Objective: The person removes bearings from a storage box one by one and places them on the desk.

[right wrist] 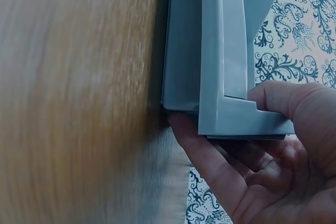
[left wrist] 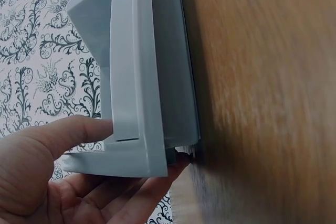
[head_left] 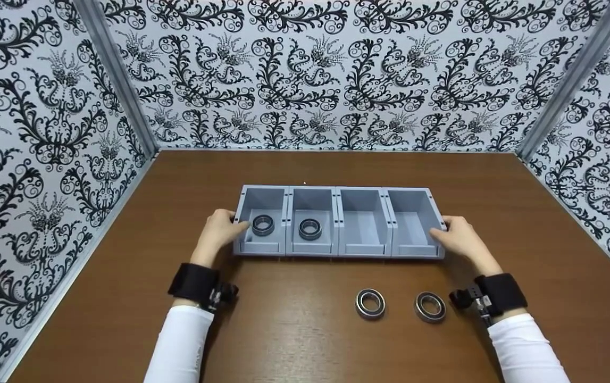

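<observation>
A grey bin row (head_left: 365, 249) with several joined compartments sits on the wooden table. My left hand (head_left: 222, 230) grips its left end wall, thumb over the rim and fingers along the outside, as the left wrist view also shows. At the opposite end, my right hand (head_left: 460, 235) holds the right wall the same way. One black-sealed ball bearing (head_left: 262, 232) lies in the leftmost compartment. Another bearing (head_left: 310, 236) lies in the compartment beside it. The two compartments on the right hold nothing visible. In front of the bin row, a third bearing (head_left: 370, 313) and a further bearing (head_left: 430, 315) lie on the table.
The brown wooden table (head_left: 283, 340) extends around the bin row. Patterned black-and-white panels (head_left: 305, 80) stand behind it and at both sides, with grey metal posts (head_left: 118, 74) in the corners. Both wrists wear black straps with small cameras.
</observation>
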`<state>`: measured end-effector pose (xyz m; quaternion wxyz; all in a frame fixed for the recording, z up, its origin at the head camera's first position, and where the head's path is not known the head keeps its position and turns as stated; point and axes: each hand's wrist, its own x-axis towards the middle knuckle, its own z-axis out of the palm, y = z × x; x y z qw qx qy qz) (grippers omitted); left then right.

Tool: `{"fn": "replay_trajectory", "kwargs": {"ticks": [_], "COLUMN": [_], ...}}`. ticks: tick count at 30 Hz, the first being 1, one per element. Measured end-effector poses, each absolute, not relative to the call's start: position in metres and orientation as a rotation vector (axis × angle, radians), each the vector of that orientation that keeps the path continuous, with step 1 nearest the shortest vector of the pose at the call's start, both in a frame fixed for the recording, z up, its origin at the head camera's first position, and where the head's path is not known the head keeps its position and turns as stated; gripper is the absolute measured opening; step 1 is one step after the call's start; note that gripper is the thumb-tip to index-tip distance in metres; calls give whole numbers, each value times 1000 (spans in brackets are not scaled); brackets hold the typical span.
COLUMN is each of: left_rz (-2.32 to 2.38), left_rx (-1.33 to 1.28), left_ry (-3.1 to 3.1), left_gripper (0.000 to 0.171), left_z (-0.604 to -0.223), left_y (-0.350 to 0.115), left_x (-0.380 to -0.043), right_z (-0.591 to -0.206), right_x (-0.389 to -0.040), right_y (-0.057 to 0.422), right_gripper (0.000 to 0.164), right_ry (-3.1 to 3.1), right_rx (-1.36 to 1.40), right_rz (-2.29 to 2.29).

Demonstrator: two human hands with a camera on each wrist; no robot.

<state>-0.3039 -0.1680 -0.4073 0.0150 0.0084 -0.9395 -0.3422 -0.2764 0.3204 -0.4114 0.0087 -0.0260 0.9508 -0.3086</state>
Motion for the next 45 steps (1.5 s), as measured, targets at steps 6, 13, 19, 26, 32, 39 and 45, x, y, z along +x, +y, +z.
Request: {"fn": "replay_trajectory", "kwargs": {"ticks": [6, 13, 19, 26, 32, 39, 45], "left_rz": [-1073, -1090, -1063, -1026, -997, -927, -845], "left_rx": [30, 37, 19, 28, 8, 30, 44], "left_ry": [-2941, -2963, -2978, -3023, -3043, -3062, -3067], "left_gripper": [29, 30, 32, 43, 49, 66, 73], "left_z": [-409, -408, -404, -399, -392, -383, -374], "left_y": [-170, -173, -170, -168, -167, -168, -169], "left_x": [-303, -300, -300, -297, -293, -289, -286], "right_z": [-411, -412, -413, -413, -413, -414, -414], "right_x": [-277, -278, -278, -277, -278, -277, -278], "right_y": [320, 318, 321, 321, 322, 322, 322], "right_gripper": [41, 42, 42, 38, 35, 34, 35], "right_ry": [2986, 2981, 3002, 2998, 3011, 3014, 3011], "right_rx": [-84, -86, -90, -101, -114, -104, -97], "right_rz": [-968, -980, -972, -981, -975, -972, -967]}}
